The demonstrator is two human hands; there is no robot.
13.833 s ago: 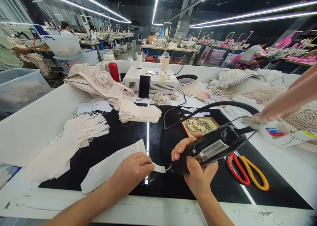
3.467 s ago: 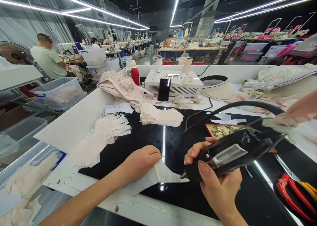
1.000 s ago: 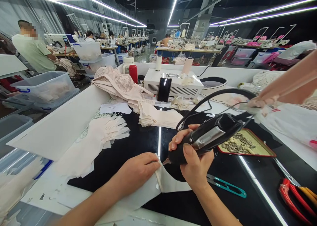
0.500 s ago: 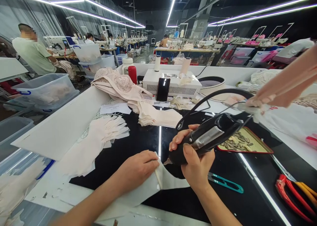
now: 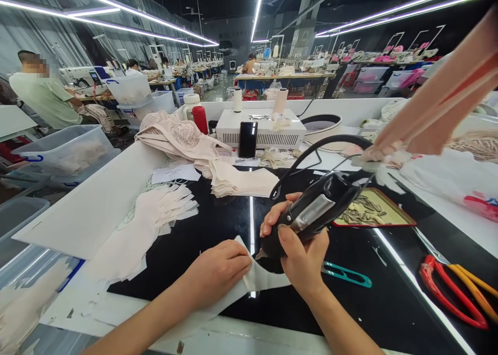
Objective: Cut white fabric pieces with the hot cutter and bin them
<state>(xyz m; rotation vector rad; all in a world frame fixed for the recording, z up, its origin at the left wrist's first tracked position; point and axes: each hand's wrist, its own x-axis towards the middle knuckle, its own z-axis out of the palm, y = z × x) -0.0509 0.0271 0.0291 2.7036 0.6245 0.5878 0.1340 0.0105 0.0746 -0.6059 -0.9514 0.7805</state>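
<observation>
My right hand (image 5: 299, 246) is wrapped around a black corded hand tool (image 5: 311, 209) with a silver plate on its side. The tool's small pointed metal tip (image 5: 261, 254) is close to the edge of a thin white fabric piece (image 5: 268, 278); whether they touch I cannot tell. My left hand (image 5: 221, 264) is closed over that piece, its fingers together and gripping near the edge, with the thumb hidden. Peach fabric (image 5: 428, 100) is tied around the tool's cord end and stretches to the upper right.
Stacked cut fabric (image 5: 245, 181) and fanned pale pieces (image 5: 155, 215) lie left and behind. Teal thread snips (image 5: 348, 274), red-handled scissors (image 5: 447, 287) and a tray of seeds (image 5: 404, 220) are on the right. A phone (image 5: 248, 139) leans against a white box (image 5: 225, 124).
The whole view has shifted slightly. My left fingers now cover more of the fabric's edge, where a narrow strip showed before. Both hands keep their holds.
</observation>
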